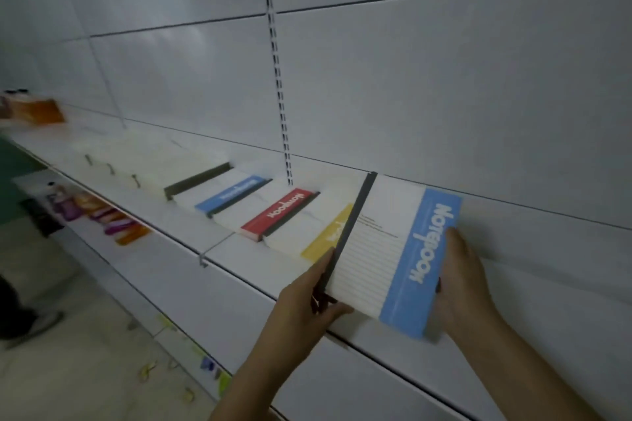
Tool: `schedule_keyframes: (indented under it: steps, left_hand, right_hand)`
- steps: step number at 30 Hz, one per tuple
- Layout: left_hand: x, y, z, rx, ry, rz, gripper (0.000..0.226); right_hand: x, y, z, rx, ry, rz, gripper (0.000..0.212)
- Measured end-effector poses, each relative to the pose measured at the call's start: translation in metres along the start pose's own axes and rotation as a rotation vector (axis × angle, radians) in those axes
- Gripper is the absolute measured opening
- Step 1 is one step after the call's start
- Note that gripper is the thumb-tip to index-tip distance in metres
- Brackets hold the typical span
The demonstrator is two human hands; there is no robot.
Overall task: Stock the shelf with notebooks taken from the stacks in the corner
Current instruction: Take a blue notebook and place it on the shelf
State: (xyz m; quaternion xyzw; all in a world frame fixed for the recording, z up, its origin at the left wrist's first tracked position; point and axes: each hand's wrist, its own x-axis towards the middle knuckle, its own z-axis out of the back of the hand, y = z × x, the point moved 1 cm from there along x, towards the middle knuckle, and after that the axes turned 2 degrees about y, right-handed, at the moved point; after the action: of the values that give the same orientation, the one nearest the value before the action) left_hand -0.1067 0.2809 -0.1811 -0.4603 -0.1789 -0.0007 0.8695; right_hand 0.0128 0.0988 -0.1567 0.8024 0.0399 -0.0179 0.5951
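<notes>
A stack of notebooks with a light-blue "Notebook" band (386, 249) lies partly on the white shelf (239, 270), overhanging its front edge. My left hand (307, 304) grips the stack's dark-spined near-left corner. My right hand (461, 280) holds its right side, fingers along the blue band. To the left, other notebook stacks lie in a row on the shelf: yellow-banded (325, 236), red-banded (277, 212), blue-banded (229, 196), then paler stacks (154, 161) farther off.
A slotted metal upright (278, 79) runs down the white back panel. A lower shelf at left carries colourful small packets (102, 215). Orange items (44, 111) sit at the shelf's far left end. A dark shape stands on the floor at the left edge.
</notes>
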Motion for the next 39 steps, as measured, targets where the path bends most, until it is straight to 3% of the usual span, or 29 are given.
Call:
schedule_keyframes:
  steps: [4, 11, 22, 26, 28, 33, 37, 39]
  left_hand:
    - [-0.002, 0.048, 0.061, 0.054, -0.132, 0.105, 0.083]
    - [0.023, 0.129, 0.167, 0.123, -0.236, 0.128, 0.072]
    - [0.131, 0.224, 0.322, 0.222, -0.187, 0.164, 0.068]
    - [0.167, 0.252, 0.334, 0.480, 0.060, 0.196, 0.066]
    - [0.176, 0.265, 0.330, 0.523, 0.106, 0.203, 0.059]
    - [0.184, 0.283, 0.326, 0.427, 0.054, 0.177, 0.048]
    - [0.185, 0.288, 0.326, 0.287, 0.019, 0.126, 0.044]
    - [0.182, 0.292, 0.325, 0.255, -0.011, 0.115, 0.043]
  right_hand:
    - [0.008, -0.015, -0.073, -0.087, 0.173, -0.050, 0.025]
    - [0.037, -0.035, -0.194, -0.203, 0.385, -0.064, 0.021]
    - [0.103, -0.061, -0.376, -0.245, 0.399, -0.171, 0.030]
    - [0.111, -0.075, -0.403, -0.259, 0.384, -0.397, 0.045]
    - [0.110, -0.078, -0.412, -0.251, 0.376, -0.465, 0.049]
    - [0.115, -0.072, -0.426, -0.259, 0.362, -0.553, 0.051]
    - [0.117, -0.068, -0.437, -0.172, 0.326, -0.591, 0.030]
    - [0.117, -0.069, -0.439, -0.148, 0.257, -0.571, 0.048]
